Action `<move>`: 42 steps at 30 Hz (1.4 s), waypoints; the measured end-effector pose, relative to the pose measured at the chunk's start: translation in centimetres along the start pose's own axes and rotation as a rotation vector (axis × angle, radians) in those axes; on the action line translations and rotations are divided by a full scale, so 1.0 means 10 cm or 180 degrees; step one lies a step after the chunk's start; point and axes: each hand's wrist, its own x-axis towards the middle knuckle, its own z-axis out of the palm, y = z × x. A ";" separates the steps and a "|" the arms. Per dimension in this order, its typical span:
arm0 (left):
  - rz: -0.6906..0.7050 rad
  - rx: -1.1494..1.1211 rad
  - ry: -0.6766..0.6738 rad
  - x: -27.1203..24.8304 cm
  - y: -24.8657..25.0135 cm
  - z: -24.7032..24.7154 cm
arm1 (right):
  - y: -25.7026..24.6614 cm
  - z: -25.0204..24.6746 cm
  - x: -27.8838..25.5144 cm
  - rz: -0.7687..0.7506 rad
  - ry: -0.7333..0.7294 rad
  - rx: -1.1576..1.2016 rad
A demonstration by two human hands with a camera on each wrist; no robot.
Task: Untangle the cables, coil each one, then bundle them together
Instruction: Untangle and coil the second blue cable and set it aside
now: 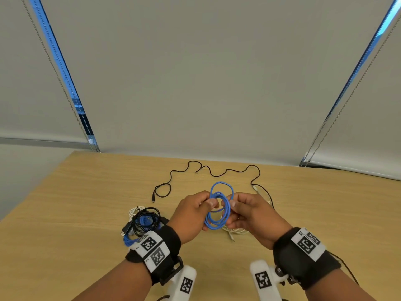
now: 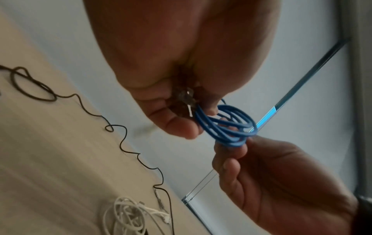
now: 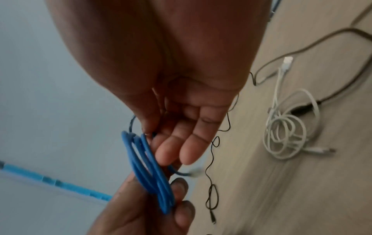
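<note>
Above the worktop point(image 1: 86, 213) | blue cable coil point(image 1: 219, 205) held upright between both hands | left hand point(image 1: 191, 216) fingers pinching its left side | right hand point(image 1: 251, 216) fingers pinching its right side

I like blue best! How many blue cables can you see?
2. One blue cable coil is held up between the left hand and right hand. Another blue cable sits in the tangled pile by the left wrist, partly hidden.
</note>
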 end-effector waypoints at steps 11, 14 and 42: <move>-0.0307 0.0061 0.0589 0.03 -0.07 0.10 | -0.10 0.25 -0.06 -0.1314 0.0622 -0.2213; -0.0113 0.0087 0.0551 0.00 -0.07 0.11 | 0.06 0.32 -0.06 -0.0978 0.0314 -0.3208; -0.1051 -0.2149 0.0279 -0.01 0.01 -0.10 | 0.32 -0.01 -0.12 -0.1043 0.1070 -0.2161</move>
